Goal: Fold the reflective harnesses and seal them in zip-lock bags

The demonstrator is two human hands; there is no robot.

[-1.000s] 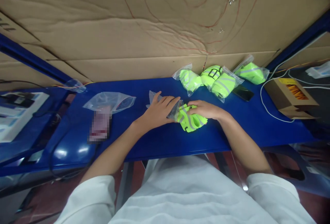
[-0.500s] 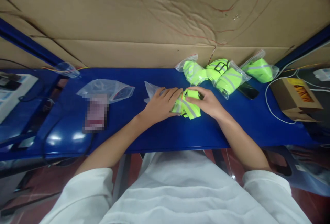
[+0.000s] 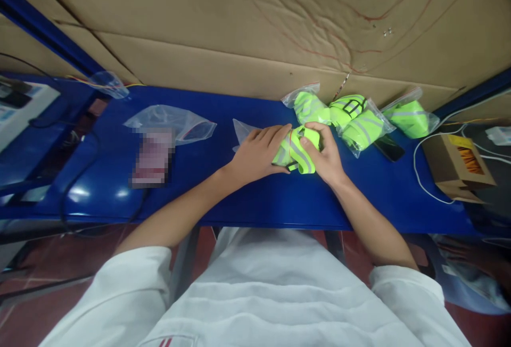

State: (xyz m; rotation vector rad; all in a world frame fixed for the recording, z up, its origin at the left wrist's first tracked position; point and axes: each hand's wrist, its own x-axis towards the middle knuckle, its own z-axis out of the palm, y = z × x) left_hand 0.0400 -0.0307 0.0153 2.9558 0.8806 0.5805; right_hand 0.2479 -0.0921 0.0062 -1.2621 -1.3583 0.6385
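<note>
Between my two hands is a rolled neon-yellow reflective strap [image 3: 302, 156] with grey stripes and a small black buckle at its lower edge. My left hand [image 3: 261, 150] wraps around a clear zip bag [image 3: 241, 130], with part of the strap inside the bag's mouth. My right hand [image 3: 325, 154] grips the strap's right side, thumb on top and fingers behind. How far the strap sits inside the bag is hidden by my left hand. Just behind my right hand lie several bagged yellow straps [image 3: 361, 131], one showing a black buckle.
An unused-looking clear bag [image 3: 171, 121] lies to the left beside a blurred pinkish item [image 3: 154, 156]. On the right are a dark phone [image 3: 389, 148], a white cable [image 3: 415, 168] and an open cardboard box [image 3: 447, 163]. A cardboard wall [image 3: 223, 65] borders the blue table [image 3: 255, 206] at the back.
The view has tilted and shifted slightly. My right fingers have pushed the strap's loose end up and inward, so it hangs less far down. My left hand keeps its hold on the bag.
</note>
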